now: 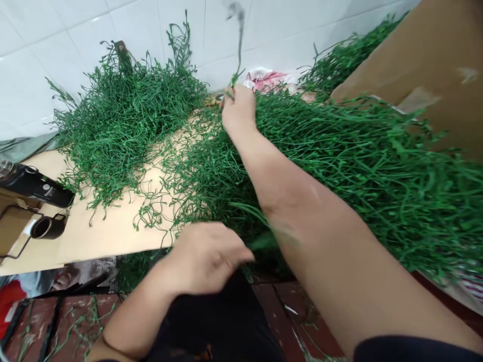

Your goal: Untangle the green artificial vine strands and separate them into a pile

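Green strand point(239, 40) stands near-vertical, tip up, its lower end pinched by your right hand point(238, 108); your left hand point(206, 257) is curled shut.

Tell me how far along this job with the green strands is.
Looks done: a loose heap lies apart on the board. In hand: the right hand pinches one strand, lifted clear. The left hand is closed at the edge of the pile, its grip blurred. Left: that far bigger pile beside the box, so most seems undone.
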Demonstrator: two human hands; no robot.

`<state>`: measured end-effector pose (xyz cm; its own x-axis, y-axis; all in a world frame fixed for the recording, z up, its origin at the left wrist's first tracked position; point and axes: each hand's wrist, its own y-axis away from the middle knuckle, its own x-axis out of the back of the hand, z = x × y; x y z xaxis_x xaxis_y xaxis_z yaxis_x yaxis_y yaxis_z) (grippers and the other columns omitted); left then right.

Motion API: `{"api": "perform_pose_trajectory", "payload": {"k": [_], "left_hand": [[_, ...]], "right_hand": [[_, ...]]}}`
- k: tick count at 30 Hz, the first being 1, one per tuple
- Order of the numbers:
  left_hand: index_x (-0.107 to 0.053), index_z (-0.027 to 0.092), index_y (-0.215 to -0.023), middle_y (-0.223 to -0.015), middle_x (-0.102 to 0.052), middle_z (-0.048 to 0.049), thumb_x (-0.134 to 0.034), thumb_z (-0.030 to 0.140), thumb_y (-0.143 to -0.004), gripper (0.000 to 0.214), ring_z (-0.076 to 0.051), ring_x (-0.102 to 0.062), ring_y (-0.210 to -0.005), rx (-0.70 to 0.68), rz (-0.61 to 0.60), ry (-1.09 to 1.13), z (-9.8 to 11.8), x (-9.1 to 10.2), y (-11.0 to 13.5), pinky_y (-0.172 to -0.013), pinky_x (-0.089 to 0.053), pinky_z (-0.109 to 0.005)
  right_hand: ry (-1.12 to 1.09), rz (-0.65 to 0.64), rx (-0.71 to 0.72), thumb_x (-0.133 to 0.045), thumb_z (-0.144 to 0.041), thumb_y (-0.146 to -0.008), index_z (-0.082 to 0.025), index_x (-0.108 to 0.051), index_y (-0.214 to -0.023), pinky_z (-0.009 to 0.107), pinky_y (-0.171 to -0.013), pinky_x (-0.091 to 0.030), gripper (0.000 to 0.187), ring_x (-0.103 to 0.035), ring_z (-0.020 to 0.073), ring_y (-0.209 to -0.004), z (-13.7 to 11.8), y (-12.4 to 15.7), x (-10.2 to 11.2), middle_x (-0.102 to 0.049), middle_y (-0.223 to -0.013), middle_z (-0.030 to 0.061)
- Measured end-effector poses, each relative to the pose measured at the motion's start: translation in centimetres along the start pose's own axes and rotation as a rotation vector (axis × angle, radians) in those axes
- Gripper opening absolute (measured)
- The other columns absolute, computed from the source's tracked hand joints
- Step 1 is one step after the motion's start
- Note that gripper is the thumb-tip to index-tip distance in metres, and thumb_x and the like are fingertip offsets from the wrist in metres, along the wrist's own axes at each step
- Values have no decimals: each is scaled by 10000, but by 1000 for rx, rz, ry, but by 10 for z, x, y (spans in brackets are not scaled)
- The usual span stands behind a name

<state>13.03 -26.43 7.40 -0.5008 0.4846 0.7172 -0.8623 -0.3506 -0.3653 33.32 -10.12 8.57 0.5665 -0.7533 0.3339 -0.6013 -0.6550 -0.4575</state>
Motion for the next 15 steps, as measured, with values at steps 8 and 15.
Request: {"api": "perform_pose_trajectory", "payload": {"k": [8,15], "left_hand": [[-551,169,-1112,-1156,-565,-128,-544,469,-786,443,-236,-531,-1044,460,234,-287,-66,24,-5,-913,-423,-431],[-527,170,-1136,-1085,-594,-107,-511,472,-809,445,-201,-567,-973,424,381,-44,-82,15,-36,-828,-454,-342]], "right_hand": [[-374,-471,90,-385,-606,-837,-196,-490,-643,204,-433,-313,466,-303,49,-429,-22,27,29,-359,-494,-48],[-454,-634,52,-402,-714,-751,-210,-468,-679,197,-370,-274,514,-332,67,-413,-34,47,20,-331,-460,-51]]}}
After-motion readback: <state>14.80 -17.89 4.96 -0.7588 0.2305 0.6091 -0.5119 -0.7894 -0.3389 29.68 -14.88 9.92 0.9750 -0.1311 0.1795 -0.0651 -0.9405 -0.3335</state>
